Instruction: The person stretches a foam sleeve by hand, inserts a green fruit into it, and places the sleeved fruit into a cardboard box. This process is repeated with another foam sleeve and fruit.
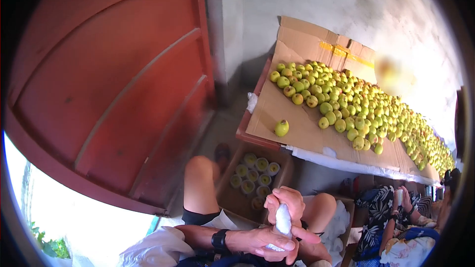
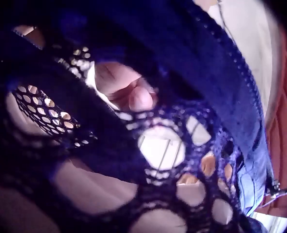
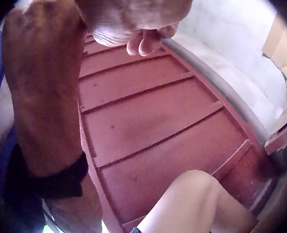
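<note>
In the head view, a white foam-like piece (image 1: 283, 219) stands between the two hands, low in the centre. The right hand (image 1: 289, 205) curls its fingers round its upper part. From the left, below it, comes the left hand (image 1: 269, 241), with a black watch on the wrist; its thumb and fingers pinch the lower part. What is inside the white piece is hidden. In the right wrist view, curled fingertips (image 3: 148, 43) show at the top, beside a forearm with a black band. Dark blue mesh cloth (image 2: 168, 116) covers much of the left wrist view.
Yellow-green fruit (image 1: 341, 104) covers a cardboard-lined table (image 1: 307, 136). Below stands a carton (image 1: 227, 195) with several fruits in white sleeves (image 1: 249, 186). White foam pieces (image 1: 339, 227) fill a box at right. Another person (image 1: 391, 217) sits farther right; a red door (image 1: 114, 84) stands left.
</note>
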{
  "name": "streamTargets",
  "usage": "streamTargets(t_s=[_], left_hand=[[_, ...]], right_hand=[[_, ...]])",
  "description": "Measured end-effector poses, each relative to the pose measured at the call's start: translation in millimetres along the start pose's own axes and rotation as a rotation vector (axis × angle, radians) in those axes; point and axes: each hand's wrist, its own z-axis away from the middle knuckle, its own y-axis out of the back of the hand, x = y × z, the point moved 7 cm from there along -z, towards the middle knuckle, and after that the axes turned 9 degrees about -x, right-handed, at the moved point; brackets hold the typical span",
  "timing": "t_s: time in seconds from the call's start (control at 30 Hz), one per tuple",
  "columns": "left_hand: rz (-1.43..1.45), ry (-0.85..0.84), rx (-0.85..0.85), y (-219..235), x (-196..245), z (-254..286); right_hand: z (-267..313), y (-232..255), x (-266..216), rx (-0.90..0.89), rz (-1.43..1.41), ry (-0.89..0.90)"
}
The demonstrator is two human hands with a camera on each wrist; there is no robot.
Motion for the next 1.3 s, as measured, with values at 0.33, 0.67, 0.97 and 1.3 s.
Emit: streamTargets(t_s=[0.33, 0.67, 0.97, 1.3], left_hand=[[-0.146, 0.044, -0.060, -5.2, 1.6, -3.8], [0.062, 0.043, -0.210, -14.0, -12.3, -0.1], [0.129, -0.104, -0.306, -16.7, -16.1, -22.9], [0.112, -0.093, -0.317, -18.2, -14.8, -26.1]], right_hand=[[0.0, -1.3, 6.7, -0.171, -0.467, -0.139], [-12.0, 12.3, -21.0, -0.205, 0.008, 0.007], [-4.1, 17.0, -21.4, -0.055, 0.102, 0.002], [-6.8, 24.3, -29.2, 0.024, 0.143, 0.019]])
